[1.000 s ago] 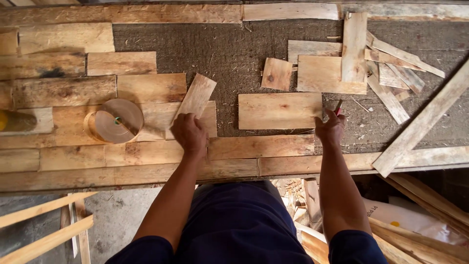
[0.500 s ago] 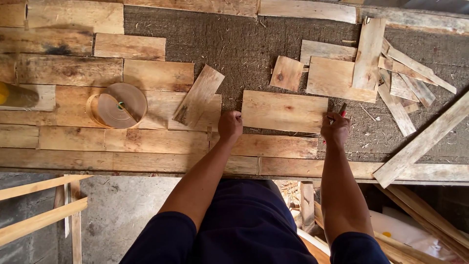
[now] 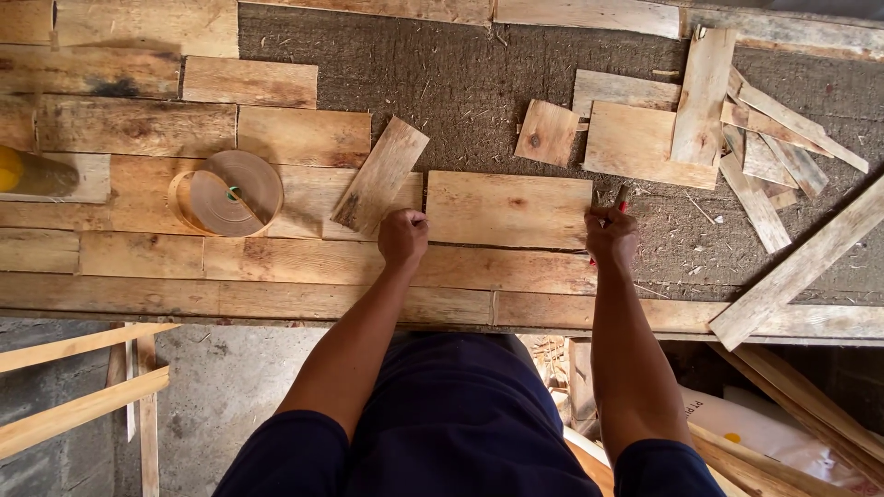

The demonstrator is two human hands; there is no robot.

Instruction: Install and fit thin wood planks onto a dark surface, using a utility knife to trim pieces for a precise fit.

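Observation:
A short rectangular wooden board lies flat on the work surface in front of me. My left hand rests against its lower left corner, fingers curled. At the board's right edge my right hand is closed around a red pencil, whose tip touches that edge. A narrower board piece lies tilted just left of the board, above my left hand. A round wooden disc sits further left on the laid planks.
Laid planks cover the left and front of the rough brown surface. Loose offcuts and thin slats pile at the upper right. A long batten leans at the right. A yellow object is at the left edge.
My left hand let go of the narrow tilted piece and moved right to the board's left corner. My right hand stayed at the board's right edge with the pencil.

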